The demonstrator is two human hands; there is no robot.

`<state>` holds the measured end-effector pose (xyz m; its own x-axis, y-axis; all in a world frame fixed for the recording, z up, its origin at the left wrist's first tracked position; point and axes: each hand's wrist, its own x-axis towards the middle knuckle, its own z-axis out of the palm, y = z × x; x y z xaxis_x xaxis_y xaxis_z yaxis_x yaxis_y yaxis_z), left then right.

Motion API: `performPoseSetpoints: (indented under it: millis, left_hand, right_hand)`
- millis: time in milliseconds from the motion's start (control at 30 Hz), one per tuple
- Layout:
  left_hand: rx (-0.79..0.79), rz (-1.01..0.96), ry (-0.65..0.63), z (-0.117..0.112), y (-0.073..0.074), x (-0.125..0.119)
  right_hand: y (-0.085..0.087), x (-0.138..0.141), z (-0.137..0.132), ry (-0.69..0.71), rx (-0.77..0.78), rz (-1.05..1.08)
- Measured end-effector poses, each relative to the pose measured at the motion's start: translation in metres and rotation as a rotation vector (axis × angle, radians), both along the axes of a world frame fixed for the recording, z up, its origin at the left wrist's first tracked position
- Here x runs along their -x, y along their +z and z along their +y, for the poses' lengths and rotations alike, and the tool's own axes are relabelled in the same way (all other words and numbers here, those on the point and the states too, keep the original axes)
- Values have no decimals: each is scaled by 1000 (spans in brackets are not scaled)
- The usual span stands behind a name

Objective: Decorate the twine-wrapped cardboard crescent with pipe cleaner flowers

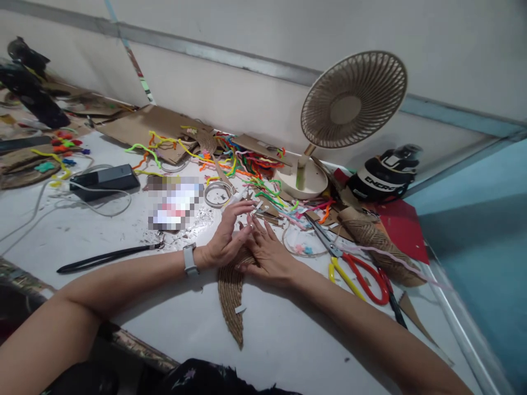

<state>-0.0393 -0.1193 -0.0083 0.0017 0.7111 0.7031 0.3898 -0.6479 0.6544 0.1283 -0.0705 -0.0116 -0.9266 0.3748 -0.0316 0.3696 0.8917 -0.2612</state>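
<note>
A curved, pointed piece covered in rows of brown jute twine [230, 296] lies on the white table, its tip toward me. A small white strip sits on its edge. Flat over the upper part of this piece rests my right hand [269, 255], fingers stretched forward. My left hand [226, 236], with a watch at the wrist, is turned on its side next to it, thumb and fingers apart, thumb close to the right fingertips. Another small white strip [258, 207] shows at the left fingertips; whether they touch it is unclear. The hands hide much of the twine piece.
Scissors [349, 269] with red and yellow handles and a twine roll [374, 241] lie at right. Behind are a fan [354, 101], colourful pipe cleaners [251, 164], cardboard [152, 129] and a tape roll [218, 194]. A phone [177, 207] and black box [105, 181] lie left.
</note>
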Motion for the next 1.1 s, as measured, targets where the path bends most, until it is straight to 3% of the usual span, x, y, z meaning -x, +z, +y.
performPoseSetpoints:
  millis: [267,367,433,533,633,800,900,967,1100]
  left_hand:
    - [18,48,4,-3,3,-2]
    - [-4,49,7,-2,1,-1]
    - [-1,37,10,0,-1,0]
    - [-6,-19,32,3,-5,1]
    - [-21,-89,68,7,-8,1]
    - [-22,-175,99,9,-10,0]
    - [-13,-185,87,9,-10,-1]
    - [-16,-158,90,9,-10,-1]
    - [-38,-124,89,10,-11,-1]
  right_hand:
    - [4,-2,5,4,191,47]
    - [11,-12,13,-109,414,194]
    - [22,-20,17,-194,462,289]
    - [37,-22,16,-239,432,330]
    - [39,-12,10,-207,294,254]
    - [11,9,0,-132,54,61]
    - [-3,14,-3,-114,-5,16]
    - [-5,14,-1,-134,53,54]
    - [7,6,9,-279,334,276]
